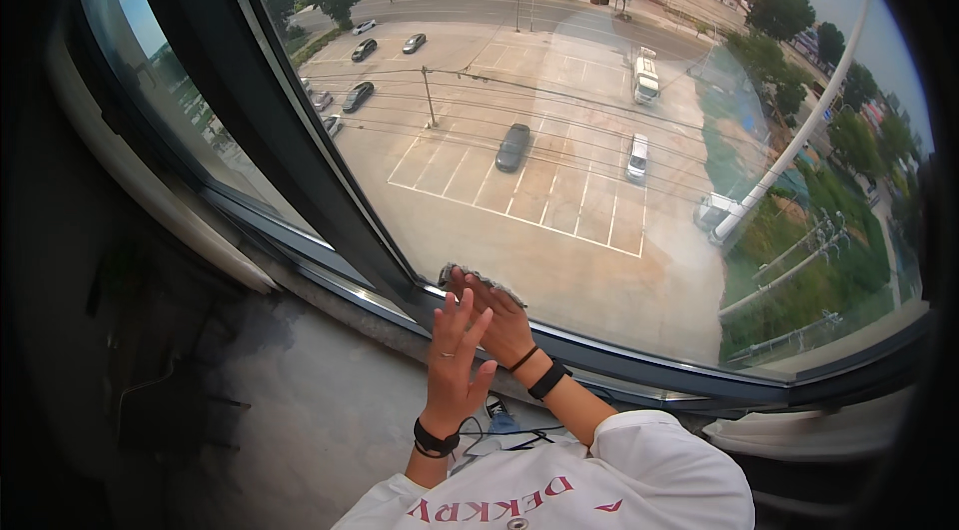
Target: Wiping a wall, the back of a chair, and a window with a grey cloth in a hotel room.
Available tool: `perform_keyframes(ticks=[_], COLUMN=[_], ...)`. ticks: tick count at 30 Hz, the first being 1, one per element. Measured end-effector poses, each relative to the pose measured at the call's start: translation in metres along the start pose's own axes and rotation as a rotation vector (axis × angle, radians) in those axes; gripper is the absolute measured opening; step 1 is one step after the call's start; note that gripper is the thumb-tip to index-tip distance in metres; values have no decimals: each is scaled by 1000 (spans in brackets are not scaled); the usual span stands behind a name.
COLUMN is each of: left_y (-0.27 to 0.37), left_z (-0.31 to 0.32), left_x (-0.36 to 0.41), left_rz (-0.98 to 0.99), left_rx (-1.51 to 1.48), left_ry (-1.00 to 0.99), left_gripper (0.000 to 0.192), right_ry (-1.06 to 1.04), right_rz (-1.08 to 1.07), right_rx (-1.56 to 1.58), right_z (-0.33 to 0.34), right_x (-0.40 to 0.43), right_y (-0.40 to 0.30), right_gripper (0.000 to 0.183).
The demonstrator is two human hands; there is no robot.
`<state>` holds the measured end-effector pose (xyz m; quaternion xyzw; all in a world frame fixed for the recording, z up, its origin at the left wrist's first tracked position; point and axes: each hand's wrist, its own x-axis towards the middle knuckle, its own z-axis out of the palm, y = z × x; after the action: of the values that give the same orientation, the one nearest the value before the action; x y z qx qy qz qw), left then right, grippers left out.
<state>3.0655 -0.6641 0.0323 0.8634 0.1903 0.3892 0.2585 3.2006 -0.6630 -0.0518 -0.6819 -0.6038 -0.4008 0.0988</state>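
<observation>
My right hand point(506, 331) lies flat over a grey cloth point(491, 283) against the large window pane point(479, 230), at its lower left corner. The cloth's fuzzy edge shows beyond the fingertips; the rest is hidden under the palm. Nearer to me, my left hand point(453, 365) is raised with its fingers apart and holds nothing. It overlaps part of the right hand in view, and whether the two touch cannot be told. Both wrists wear black bands. Just left of the cloth, the dark upright window frame point(300, 133) meets the bottom frame rail point(599, 354).
A pale curtain point(172, 208) hangs along the left, with more fabric point(809, 429) at the lower right. A dark chair point(165, 402) stands on the grey floor point(315, 410). Beyond the glass lies a car park point(449, 230) with several vehicles. A thin cable point(536, 430) passes near my waist.
</observation>
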Motion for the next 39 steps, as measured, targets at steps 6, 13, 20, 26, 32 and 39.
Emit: perform_keyframes(ticks=[6,13,20,26,32,39], left_y=[58,148,221,252,256,264], left_z=[73,156,227,266,275,273], left_x=[20,6,-19,-42,-75,-74], left_rz=[247,492,582,314,131,59], left_rx=[-129,-272,-145,-48,32,30], left_ry=[-66,-342,-409,-412,-466,-447], left_gripper=[56,52,57,77,86,84], right_ry=[-3,84,164,336,692,429], right_rz=[76,360,670,955,1259,1224], right_rx=[-17,-101,-12,-7,386,333], right_z=[-41,-105,-186,-257,-253,-230], right_x=[-78,-188,-268,-291,-398,-469], right_y=[89,190,296,384,440,441], right_gripper=[52,49,60,64,59,70])
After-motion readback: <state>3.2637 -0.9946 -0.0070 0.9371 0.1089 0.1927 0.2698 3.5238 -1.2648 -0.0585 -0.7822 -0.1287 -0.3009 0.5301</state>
